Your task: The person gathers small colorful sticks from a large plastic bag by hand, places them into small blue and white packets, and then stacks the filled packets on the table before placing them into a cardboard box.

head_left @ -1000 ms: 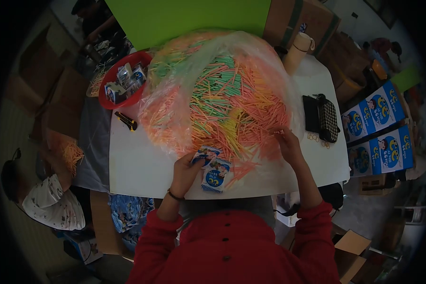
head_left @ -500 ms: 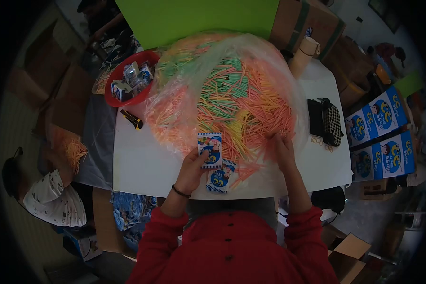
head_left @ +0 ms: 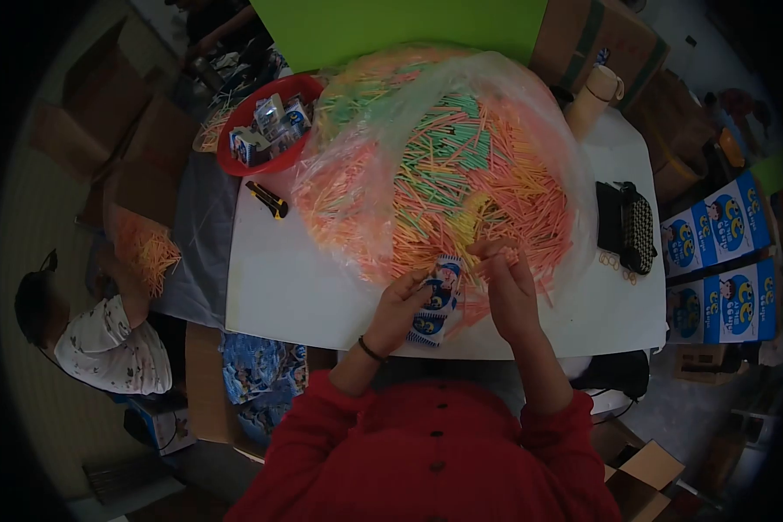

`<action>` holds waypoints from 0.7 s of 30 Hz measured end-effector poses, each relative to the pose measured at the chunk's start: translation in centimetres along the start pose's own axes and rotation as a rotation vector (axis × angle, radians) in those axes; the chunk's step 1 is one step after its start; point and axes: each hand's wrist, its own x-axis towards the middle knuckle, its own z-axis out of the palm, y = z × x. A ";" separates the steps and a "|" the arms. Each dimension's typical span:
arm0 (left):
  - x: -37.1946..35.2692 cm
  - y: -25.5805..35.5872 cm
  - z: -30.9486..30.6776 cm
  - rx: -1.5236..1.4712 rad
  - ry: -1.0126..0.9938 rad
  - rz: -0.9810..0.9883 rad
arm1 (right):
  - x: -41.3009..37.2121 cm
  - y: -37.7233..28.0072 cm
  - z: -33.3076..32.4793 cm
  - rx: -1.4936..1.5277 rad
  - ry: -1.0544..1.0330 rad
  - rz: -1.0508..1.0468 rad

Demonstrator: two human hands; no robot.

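Observation:
My left hand (head_left: 398, 311) grips a small blue and white printed packet (head_left: 448, 280), its thumb and fingers closed on the left side. A second packet of the same print (head_left: 426, 328) lies on the table just below it. To the right, my right hand (head_left: 511, 291) is raised near the packet's top, fingers pinched around what look like pink sticks, mostly hidden by the fingers. Behind both hands a large clear plastic bag (head_left: 357, 209) lies open, heaped with thin pink, green, yellow and orange sticks (head_left: 448, 143).
On the white table (head_left: 265, 278) are a red bowl (head_left: 229, 155) of packets, a yellow-black box cutter (head_left: 267, 199), a beige bottle (head_left: 593, 100) and a patterned pouch (head_left: 638, 230). Printed boxes (head_left: 731, 300) stack at right. A co-worker (head_left: 113, 339) sits at left beside a carton of packets (head_left: 265, 374).
My right hand has left the pile of sticks and come leftward toward the packet. My left hand has tilted the packet toward it. The whole view has shifted slightly.

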 end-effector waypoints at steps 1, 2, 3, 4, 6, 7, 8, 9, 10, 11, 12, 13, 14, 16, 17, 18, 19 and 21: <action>0.0 0.0 -0.2 -0.001 0.005 0.002 | 0.2 0.4 -0.2 0.001 -0.004 0.003; 0.0 -0.1 -0.6 -0.072 0.017 -0.019 | 0.4 1.3 -1.0 -0.135 0.019 -0.023; 0.0 -0.2 -1.0 -0.144 0.028 -0.038 | 0.7 2.3 -1.9 -0.271 0.042 -0.051; 0.0 -0.2 -1.4 -0.145 0.030 -0.032 | 0.8 3.6 -3.3 -0.271 0.036 -0.052; 0.0 -0.2 -1.9 -0.188 0.058 -0.036 | 0.8 6.1 -6.3 -0.483 0.102 0.000; -0.1 -0.1 -2.0 -0.193 0.061 -0.040 | 0.9 6.5 -6.9 -0.486 0.101 0.006; -0.1 0.0 -2.0 -0.235 0.059 -0.056 | 0.8 6.8 -7.5 -0.660 0.077 -0.041; -0.2 0.0 -2.0 -0.277 0.057 -0.072 | 0.8 6.7 -7.5 -0.833 0.051 -0.089; -0.2 -0.1 -2.0 -0.277 0.058 -0.076 | 0.6 6.7 -7.5 -0.833 0.052 -0.086; -0.3 -0.1 -1.9 -0.248 0.083 -0.088 | 0.4 6.6 -7.5 -0.827 0.067 -0.067; -0.2 -0.1 -1.9 -0.220 0.107 -0.099 | 0.4 6.2 -7.2 -0.823 0.082 -0.050; -0.1 -0.3 -1.9 -0.221 0.104 -0.098 | 0.4 5.6 -6.9 -0.825 0.083 -0.052; -0.1 -0.7 -2.0 -0.120 0.062 -0.030 | 0.3 5.0 -6.6 -0.644 0.101 -0.059; -0.3 -1.2 -1.9 -0.020 0.027 0.039 | 0.2 3.4 -5.2 -0.460 0.111 -0.062; -0.6 -1.4 -1.8 0.067 0.038 0.124 | 0.0 2.5 -4.2 -0.273 0.129 0.005; -0.8 -1.5 -1.6 0.155 0.047 0.207 | -0.2 1.9 -3.4 -0.086 0.148 0.071; -0.9 -1.3 -1.3 0.155 0.046 0.204 | -0.4 1.6 -2.7 -0.085 0.151 0.073; -0.9 -0.8 -0.7 0.090 0.052 0.171 | -0.7 1.1 -1.3 0.172 0.081 0.059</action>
